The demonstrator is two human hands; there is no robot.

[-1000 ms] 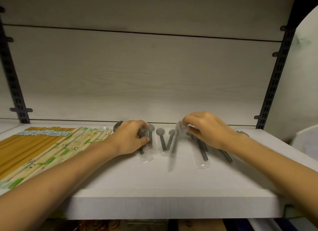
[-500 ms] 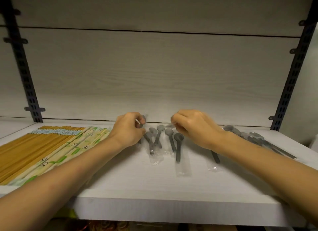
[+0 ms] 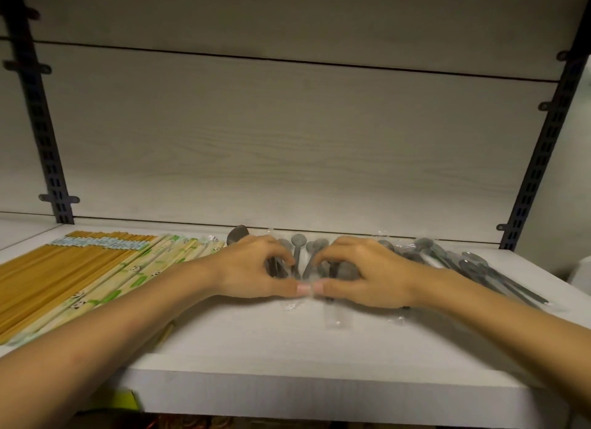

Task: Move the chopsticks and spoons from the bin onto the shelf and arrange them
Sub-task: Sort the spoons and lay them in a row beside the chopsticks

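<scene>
Grey wrapped spoons (image 3: 307, 262) between left hand (image 3: 252, 268) and right hand (image 3: 367, 272), fingers curled.

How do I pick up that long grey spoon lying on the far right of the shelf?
Pinch the far-right spoon by its thin handle, probably near the end pointing at the shelf's front edge, coming from above. It lies flat, its bowl end sits in the pile of wrapped spoons, and the handle end looks free.

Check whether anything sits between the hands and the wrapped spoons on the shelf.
Nothing visible does. The left hand and right hand already rest on the wrapped spoons mid-shelf, thumbs meeting in front.
</scene>
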